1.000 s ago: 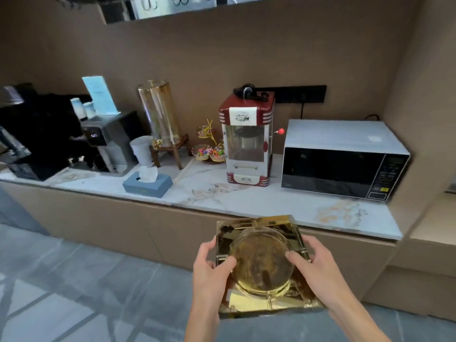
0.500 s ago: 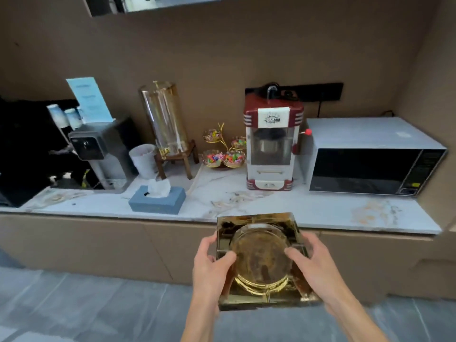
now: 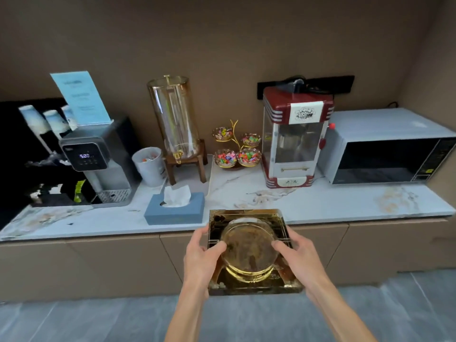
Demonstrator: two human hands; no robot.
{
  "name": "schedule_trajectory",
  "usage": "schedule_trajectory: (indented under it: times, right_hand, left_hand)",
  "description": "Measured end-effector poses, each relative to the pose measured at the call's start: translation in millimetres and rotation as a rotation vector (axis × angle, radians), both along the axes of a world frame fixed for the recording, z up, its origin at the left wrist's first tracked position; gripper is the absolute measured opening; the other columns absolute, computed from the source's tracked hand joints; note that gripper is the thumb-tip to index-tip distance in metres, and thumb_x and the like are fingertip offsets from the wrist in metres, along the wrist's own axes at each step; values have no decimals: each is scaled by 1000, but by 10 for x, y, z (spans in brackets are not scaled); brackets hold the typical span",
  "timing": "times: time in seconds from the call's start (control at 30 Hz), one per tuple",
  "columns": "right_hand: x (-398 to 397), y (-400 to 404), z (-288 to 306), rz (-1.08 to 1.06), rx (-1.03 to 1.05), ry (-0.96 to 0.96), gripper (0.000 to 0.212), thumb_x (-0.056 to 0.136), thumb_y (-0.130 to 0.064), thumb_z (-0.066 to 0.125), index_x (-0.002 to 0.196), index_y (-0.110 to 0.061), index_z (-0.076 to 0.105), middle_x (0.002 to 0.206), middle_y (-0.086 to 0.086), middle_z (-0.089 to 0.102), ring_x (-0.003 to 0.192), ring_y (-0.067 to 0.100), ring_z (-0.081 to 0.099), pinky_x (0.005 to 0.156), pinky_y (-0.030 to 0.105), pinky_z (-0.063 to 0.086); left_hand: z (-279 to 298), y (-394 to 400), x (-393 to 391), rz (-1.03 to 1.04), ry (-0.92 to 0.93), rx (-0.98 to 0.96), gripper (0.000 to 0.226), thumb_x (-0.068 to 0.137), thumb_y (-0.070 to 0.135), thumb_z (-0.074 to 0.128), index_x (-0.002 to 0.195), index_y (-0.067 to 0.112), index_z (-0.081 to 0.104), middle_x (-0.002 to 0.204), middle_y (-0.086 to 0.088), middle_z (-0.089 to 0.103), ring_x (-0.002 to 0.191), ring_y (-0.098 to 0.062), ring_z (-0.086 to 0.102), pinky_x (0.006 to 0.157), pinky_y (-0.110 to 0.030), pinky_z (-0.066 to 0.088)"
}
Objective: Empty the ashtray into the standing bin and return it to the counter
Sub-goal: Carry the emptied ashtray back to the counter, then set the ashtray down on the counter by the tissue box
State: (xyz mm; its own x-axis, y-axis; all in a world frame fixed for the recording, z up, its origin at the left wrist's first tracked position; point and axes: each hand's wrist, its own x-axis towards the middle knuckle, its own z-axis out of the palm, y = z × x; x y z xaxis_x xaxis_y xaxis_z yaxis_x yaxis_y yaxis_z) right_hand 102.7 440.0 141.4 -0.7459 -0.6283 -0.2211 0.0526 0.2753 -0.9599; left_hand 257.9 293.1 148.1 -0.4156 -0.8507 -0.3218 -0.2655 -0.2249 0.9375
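Two hands hold one ashtray in front of the counter (image 3: 320, 206). Largest to smallest on the counter: microwave (image 3: 387, 146) at right, popcorn maker (image 3: 293, 137), glass dispenser (image 3: 175, 119), water machine (image 3: 98, 159), tissue box (image 3: 175, 208), candy bowls (image 3: 237, 149). The ashtray (image 3: 249, 250) is a square amber glass block with no clear long axis; its round bowl faces up and tilts toward the camera, its far edge overlapping the counter's front edge in view. The left hand (image 3: 199, 260) grips the left side, thumb over the bowl rim. The right hand (image 3: 301, 260) grips the right side, thumb likewise on the rim. Compared with the earlier frame, the counter appears nearer and the ashtray's far edge now reaches the counter's edge.
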Motion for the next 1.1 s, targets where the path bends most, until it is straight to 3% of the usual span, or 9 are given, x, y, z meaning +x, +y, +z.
schedule_trajectory:
  times: [0.17,0.27,0.4,0.57,0.67,0.77,0.87,1.03,1.1]
  right_hand:
    - [-154,-261,112,-34,62,9,38,91,-23,66,121,-46,70,93,-17,81,84,5,77,80,31,63]
    - [-380,-386,129,-72,60,4,33,90,-26,68,106,-54,68,75,-25,78,71,1,76,63,22,63]
    - [-735,-580,89,-105,88,20,46,89,-32,71,132,-46,63,101,-19,78,95,12,75,88,40,62]
    - [-1189,-791,-59,-95,70,22,49,86,-27,69,132,-44,64,96,-11,82,87,10,78,90,40,61]
    - [-1304,-962,-180,-121,83,11,55,83,-27,70,136,-41,62,106,-6,81,93,14,77,94,41,59]
    - [-1419,-1250,-291,-151,121,-22,53,85,-25,71,135,-41,63,90,-7,83,79,13,79,87,41,62]
    - [-1578,-1634,-478,-170,167,-95,52,88,-19,70,133,-43,64,86,0,83,85,21,78,91,46,60]
    - [-1858,-2277,-769,-223,202,-124,50,88,-10,70,123,-45,68,89,1,82,88,23,77,91,48,60]
    - [-1932,-2448,-885,-233,238,-79,51,86,-11,71,114,-53,65,83,-2,82,82,18,78,88,44,61]
  left_hand:
    - [24,-313,-231,-26,-7,20,54,89,18,74,137,36,56,97,-25,78,88,-38,79,68,-41,67]
    - [39,-448,-481,-40,3,51,51,91,19,73,136,37,55,98,-23,77,83,-32,78,49,-24,57]
    - [-33,-607,-845,-60,1,75,47,91,18,72,130,38,55,94,-20,77,67,-18,76,48,-20,53]
    - [-191,-837,-1293,-69,-22,52,47,89,15,72,127,39,58,102,-28,76,80,-32,79,62,-33,60]
    - [-273,-1015,-1432,-82,-48,57,44,90,14,72,123,40,59,97,-31,74,71,-28,75,60,-30,57]
    - [-352,-1324,-1592,-101,-97,51,43,91,16,72,124,38,57,101,-30,73,80,-31,75,68,-35,58]
    - [-510,-1725,-1747,-163,-171,39,44,92,18,72,128,34,52,103,-32,71,89,-38,74,80,-44,59]
    - [-900,-2454,-1993,-399,-270,-68,42,98,23,64,132,25,38,83,-2,67,71,-12,67,58,-15,49]
    - [-1016,-2650,-2075,-505,-320,-132,35,101,20,57,128,19,35,86,3,65,74,-8,65,64,-16,53]
